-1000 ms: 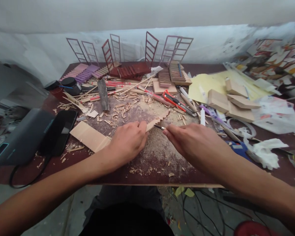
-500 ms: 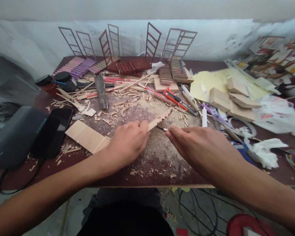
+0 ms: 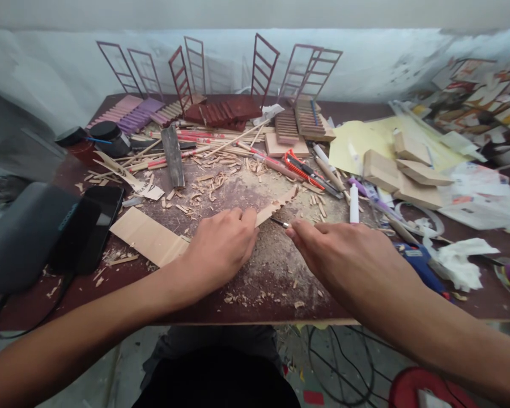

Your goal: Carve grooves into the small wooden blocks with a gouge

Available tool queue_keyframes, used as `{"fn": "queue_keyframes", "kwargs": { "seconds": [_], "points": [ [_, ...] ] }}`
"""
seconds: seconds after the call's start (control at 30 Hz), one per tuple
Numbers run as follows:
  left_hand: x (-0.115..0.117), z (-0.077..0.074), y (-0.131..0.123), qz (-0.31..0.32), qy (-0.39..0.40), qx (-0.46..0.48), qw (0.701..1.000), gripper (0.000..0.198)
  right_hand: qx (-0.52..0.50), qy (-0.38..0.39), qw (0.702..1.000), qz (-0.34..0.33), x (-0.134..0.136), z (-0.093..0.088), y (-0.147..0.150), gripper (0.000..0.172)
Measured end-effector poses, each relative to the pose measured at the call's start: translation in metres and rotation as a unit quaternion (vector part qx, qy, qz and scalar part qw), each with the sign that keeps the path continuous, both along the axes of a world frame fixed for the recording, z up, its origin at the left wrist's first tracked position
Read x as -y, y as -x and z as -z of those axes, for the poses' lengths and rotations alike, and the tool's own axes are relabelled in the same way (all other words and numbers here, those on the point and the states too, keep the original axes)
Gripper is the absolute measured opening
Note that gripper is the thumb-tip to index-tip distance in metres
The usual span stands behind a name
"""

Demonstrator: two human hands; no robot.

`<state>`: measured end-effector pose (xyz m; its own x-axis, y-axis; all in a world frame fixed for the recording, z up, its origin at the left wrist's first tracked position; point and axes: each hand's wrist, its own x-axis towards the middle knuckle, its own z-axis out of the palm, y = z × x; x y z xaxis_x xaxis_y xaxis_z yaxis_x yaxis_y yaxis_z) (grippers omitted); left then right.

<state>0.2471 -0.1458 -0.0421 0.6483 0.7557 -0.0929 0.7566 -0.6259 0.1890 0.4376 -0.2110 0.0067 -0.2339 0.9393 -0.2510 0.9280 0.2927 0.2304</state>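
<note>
My left hand (image 3: 227,241) is closed round a thin wooden strip (image 3: 276,207) whose upper edge is notched and jagged toward its far end. Closed on the handle of a small knife (image 3: 280,222), my right hand (image 3: 329,241) is just to the right; most of the handle is hidden in the fingers. The dark, thin blade points left and lies close beside the strip's lower edge; whether they touch is hard to tell. A flat pale board (image 3: 147,235) lies left of my left hand, partly behind the forearm.
Wood shavings (image 3: 210,187) litter the dark red table (image 3: 187,309). An orange cutter (image 3: 304,170), wooden blocks (image 3: 380,170) and a white tube (image 3: 354,203) lie beyond my right hand. A black phone (image 3: 89,226) is at left; small ladder frames (image 3: 264,71) stand behind.
The camera view has shifted slightly. Both hands keep nearly the same position and hold on the strip and the knife; my right wrist and forearm sit slightly lower.
</note>
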Motion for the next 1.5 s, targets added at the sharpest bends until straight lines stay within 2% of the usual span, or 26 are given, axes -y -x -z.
{"fn": "queue_keyframes", "kwargs": {
  "seconds": [0.33, 0.67, 0.77, 0.93, 1.03, 1.23, 1.5],
  "points": [
    [-0.004, -0.002, 0.000, 0.000, 0.035, -0.007, 0.999, 0.026, -0.048, -0.015, 0.999, -0.014, 0.000, 0.013, -0.011, 0.015],
    [-0.003, -0.003, -0.001, 0.015, 0.036, 0.002, 0.999, 0.025, 0.022, 0.038, 0.999, 0.020, -0.001, -0.010, 0.008, 0.019],
    [-0.001, -0.002, -0.002, 0.016, 0.034, 0.000, 0.999, 0.026, 0.016, 0.048, 0.998, 0.022, -0.002, -0.009, 0.007, 0.016],
    [0.001, 0.000, -0.003, 0.040, 0.002, -0.016, 0.999, 0.024, 0.017, -0.005, 1.000, 0.011, -0.001, -0.006, 0.003, 0.014],
    [0.000, 0.001, -0.002, 0.029, 0.001, -0.001, 1.000, 0.024, 0.004, -0.013, 1.000, -0.001, 0.004, -0.007, 0.004, 0.011],
    [0.000, -0.001, -0.001, 0.017, 0.003, -0.011, 1.000, 0.017, 0.025, 0.019, 0.999, 0.035, 0.007, -0.008, 0.008, 0.013],
    [0.001, 0.000, -0.003, 0.011, 0.005, -0.010, 1.000, 0.019, 0.030, 0.050, 0.996, 0.061, 0.002, -0.008, 0.012, 0.017]
  ]
}}
